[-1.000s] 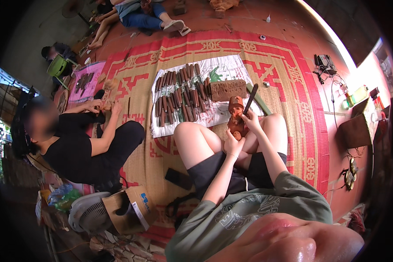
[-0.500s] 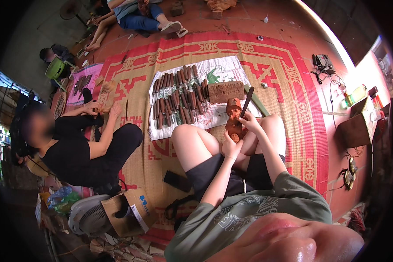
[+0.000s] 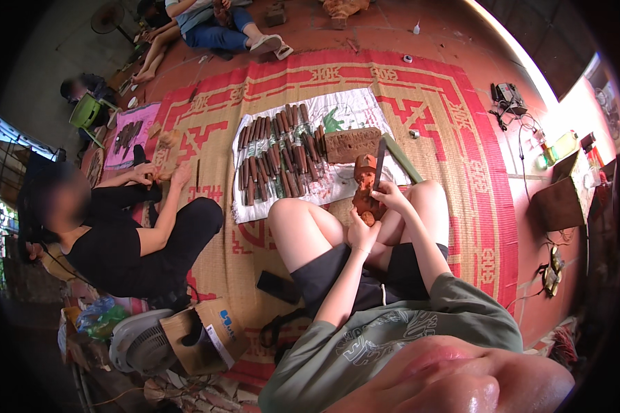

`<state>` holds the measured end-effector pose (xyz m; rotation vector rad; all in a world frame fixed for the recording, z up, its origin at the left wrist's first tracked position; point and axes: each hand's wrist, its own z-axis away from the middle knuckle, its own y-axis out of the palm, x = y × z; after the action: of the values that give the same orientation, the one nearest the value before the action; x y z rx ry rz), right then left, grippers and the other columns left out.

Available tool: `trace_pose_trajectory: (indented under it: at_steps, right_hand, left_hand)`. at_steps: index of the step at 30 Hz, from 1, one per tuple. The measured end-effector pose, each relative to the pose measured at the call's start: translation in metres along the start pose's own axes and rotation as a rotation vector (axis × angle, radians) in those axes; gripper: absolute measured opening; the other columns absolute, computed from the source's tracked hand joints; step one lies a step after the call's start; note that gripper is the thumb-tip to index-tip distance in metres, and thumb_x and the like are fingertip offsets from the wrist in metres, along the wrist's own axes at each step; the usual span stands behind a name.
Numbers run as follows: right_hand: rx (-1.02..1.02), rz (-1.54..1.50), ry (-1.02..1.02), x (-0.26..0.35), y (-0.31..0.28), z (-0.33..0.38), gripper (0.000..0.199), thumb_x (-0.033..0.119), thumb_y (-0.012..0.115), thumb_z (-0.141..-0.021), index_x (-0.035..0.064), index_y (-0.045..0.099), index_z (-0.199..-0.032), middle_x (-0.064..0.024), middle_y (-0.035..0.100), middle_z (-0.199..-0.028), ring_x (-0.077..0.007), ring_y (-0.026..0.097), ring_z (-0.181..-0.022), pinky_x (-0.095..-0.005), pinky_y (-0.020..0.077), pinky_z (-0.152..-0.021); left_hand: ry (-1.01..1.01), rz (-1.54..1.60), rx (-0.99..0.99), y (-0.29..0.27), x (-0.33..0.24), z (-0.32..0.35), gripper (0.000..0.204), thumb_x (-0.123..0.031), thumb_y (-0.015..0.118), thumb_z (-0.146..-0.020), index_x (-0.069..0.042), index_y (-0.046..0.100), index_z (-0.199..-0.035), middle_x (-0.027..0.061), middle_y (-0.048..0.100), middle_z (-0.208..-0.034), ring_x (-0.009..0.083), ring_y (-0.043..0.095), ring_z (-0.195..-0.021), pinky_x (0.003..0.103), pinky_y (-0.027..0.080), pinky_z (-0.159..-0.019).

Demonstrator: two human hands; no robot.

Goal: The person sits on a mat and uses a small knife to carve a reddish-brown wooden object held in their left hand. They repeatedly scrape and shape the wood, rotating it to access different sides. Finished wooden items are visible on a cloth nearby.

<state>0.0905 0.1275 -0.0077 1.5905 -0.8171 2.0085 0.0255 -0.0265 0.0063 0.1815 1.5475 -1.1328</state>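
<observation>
Between my knees stands a reddish-brown wood carving (image 3: 364,177), a figure with a rounded top. My left hand (image 3: 362,233) is closed round its lower end, by a rounded knob. In my right hand (image 3: 391,197) is a long, flat, dark file (image 3: 379,164), held near its lower end with its tip pointing away from me. The blade lies against or just over the right side of the carving; actual contact cannot be made out. My right fingers hide the file's lower end.
Beyond my knees, several wooden-handled carving tools (image 3: 262,168) lie in rows on a white cloth (image 3: 238,206), beside a wood block (image 3: 353,144) and a long green strip (image 3: 402,158). A co-worker (image 3: 110,237) sits at left. A phone (image 3: 278,286) lies on the patterned mat (image 3: 475,206).
The file has swung a little left and stands more upright, along the carving. My right hand has shifted slightly toward me. My left hand keeps its hold.
</observation>
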Motion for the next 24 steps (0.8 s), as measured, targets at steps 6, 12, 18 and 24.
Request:
trace_pose_trajectory:
  at_steps: [6,12,18,24]
  right_hand:
    - [-0.305,0.008,-0.359,-0.021,0.002,-0.012,0.018,0.008,0.063,-0.080,-0.0005,0.061,-0.096,-0.0028,0.061,-0.074,-0.0065,0.052,-0.057,-0.0248,0.0424,-0.044]
    - [-0.062,0.150,-0.016,0.020,0.006,0.010,0.018,0.008,0.063,-0.079,-0.0019,0.061,-0.095,-0.0072,0.060,-0.068,-0.0091,0.053,-0.050,-0.0260,0.0438,-0.045]
    - [-0.240,-0.057,-0.144,-0.002,-0.001,0.003,0.011,0.006,0.061,-0.081,-0.0017,0.060,-0.088,-0.0020,0.059,-0.074,-0.0086,0.053,-0.070,-0.0257,0.0453,-0.065]
    - [-0.212,0.284,-0.155,0.009,-0.001,0.002,0.017,0.011,0.066,-0.077,-0.0014,0.060,-0.087,-0.0070,0.054,-0.061,-0.0131,0.047,-0.055,-0.0294,0.0412,-0.053]
  left_hand:
    - [-0.015,-0.001,0.014,-0.003,-0.010,0.001,0.074,-0.031,0.069,-0.062,-0.004,0.033,-0.121,0.0238,0.057,-0.103,0.0410,0.057,-0.088,0.046,0.046,-0.075]
    - [-0.032,0.013,0.009,-0.003,-0.002,0.000,0.074,-0.031,0.069,-0.062,-0.005,0.033,-0.121,0.0240,0.057,-0.102,0.0415,0.057,-0.088,0.046,0.046,-0.074]
    - [0.105,-0.034,-0.061,0.004,0.003,0.000,0.073,-0.030,0.067,-0.063,-0.005,0.032,-0.122,0.0260,0.058,-0.095,0.0419,0.059,-0.081,0.048,0.047,-0.069]
    - [0.013,-0.037,0.006,-0.003,-0.001,0.000,0.073,-0.030,0.067,-0.063,-0.004,0.033,-0.122,0.0256,0.057,-0.099,0.0420,0.058,-0.084,0.047,0.046,-0.072]
